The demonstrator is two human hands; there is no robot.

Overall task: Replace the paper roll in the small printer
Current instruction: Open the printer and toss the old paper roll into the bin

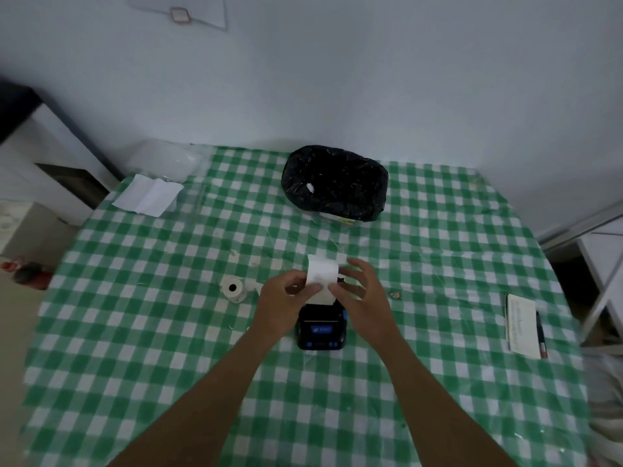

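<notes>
Paper strip (321,279), white and curling upward, rises from the far end of the small black printer (321,328), which sits near the middle of the green-checked table (135,332). It appears to feed from a roll seated inside, though the roll itself is hidden by the hands. To do this step well, I judge the strip should be kept straight and centred over the slot, with some tail left out before the lid closes, and pulled gently so it does not tear.

Left hand (281,298) pinches the strip's left edge with curled fingers. Right hand (360,291) grips the right edge with thumb and forefinger, its other fingers spread loosely. Both forearms reach in from the near edge. A second paper roll (232,288) lies left of the printer.
</notes>
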